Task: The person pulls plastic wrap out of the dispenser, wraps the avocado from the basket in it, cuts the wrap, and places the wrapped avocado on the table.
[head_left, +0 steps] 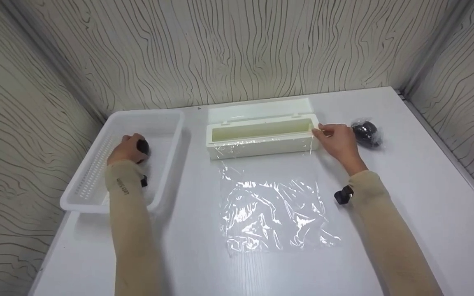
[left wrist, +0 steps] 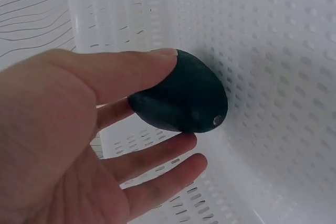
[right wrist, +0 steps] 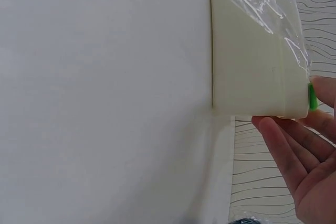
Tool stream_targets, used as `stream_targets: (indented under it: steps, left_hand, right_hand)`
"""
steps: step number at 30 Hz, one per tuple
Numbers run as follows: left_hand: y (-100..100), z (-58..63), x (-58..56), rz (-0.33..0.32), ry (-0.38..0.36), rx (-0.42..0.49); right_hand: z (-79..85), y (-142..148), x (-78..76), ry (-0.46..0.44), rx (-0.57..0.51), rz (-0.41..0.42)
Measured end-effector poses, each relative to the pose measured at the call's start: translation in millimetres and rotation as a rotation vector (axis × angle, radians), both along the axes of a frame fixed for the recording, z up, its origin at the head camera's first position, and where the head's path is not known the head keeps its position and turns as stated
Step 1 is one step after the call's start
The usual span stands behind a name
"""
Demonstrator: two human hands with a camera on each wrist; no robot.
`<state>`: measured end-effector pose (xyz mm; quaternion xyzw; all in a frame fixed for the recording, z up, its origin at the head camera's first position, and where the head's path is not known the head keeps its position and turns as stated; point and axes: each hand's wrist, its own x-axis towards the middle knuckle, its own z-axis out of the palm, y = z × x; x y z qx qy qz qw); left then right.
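Wood-grain walls (head_left: 253, 53) stand around your white worktop (head_left: 196, 246). You have one basket (head_left: 146, 112), one box (head_left: 263, 149), one film sheet (head_left: 270, 218), one bare fruit (left wrist: 184, 98) and one wrapped fruit (head_left: 366, 133). Your left fingers (left wrist: 157, 155) curl partway around the bare fruit inside the basket; your right fingers (right wrist: 284, 156) pinch the box's end by its green tab (right wrist: 313, 97). Worktop runs between basket and box, and from wrapped fruit to right edge.

Strong glare on film (head_left: 261, 218) (v. bright), shadow nr basket (head_left: 84, 207).

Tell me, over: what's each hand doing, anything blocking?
Left hand grips dark oval fruit in basket. Right hand pinches box at end. Film spread out; no obstruction seen.
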<state>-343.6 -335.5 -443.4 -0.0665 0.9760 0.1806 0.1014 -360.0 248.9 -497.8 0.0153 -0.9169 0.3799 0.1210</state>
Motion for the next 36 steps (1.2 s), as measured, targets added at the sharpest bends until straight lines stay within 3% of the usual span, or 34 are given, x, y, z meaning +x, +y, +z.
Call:
stream_targets:
  steps: [8, 13, 17, 23, 29, 36]
  left_hand:
    - [9, 6.2, 12.1, 0.013, -0.129, -0.079]
    - [13, 6.7, 11.0, 0.013, -0.151, -0.038]
    - [15, 7.8, 7.5, -0.025, -0.150, -0.008]
    - [20, 9.8, -1.5, -0.116, -0.091, -0.026]
    - [30, 13.0, -11.2, -0.210, 0.019, -0.032]
    - [57, 35.0, -1.0, -0.344, 0.154, -0.064]
  right_hand:
    - [-2.2, 1, -0.8, 0.029, -0.013, 0.002]
    - [-0.4, 2, -1.4, 0.024, -0.006, 0.004]
    - [1.6, 4, -2.4, -0.007, -0.008, -0.007]
    - [1.3, 3, -2.8, -0.015, -0.025, -0.006]
    - [-0.4, 0, -2.4, 0.006, -0.032, -0.001]
    - [-3.1, 2, -0.8, 0.020, -0.023, 0.001]
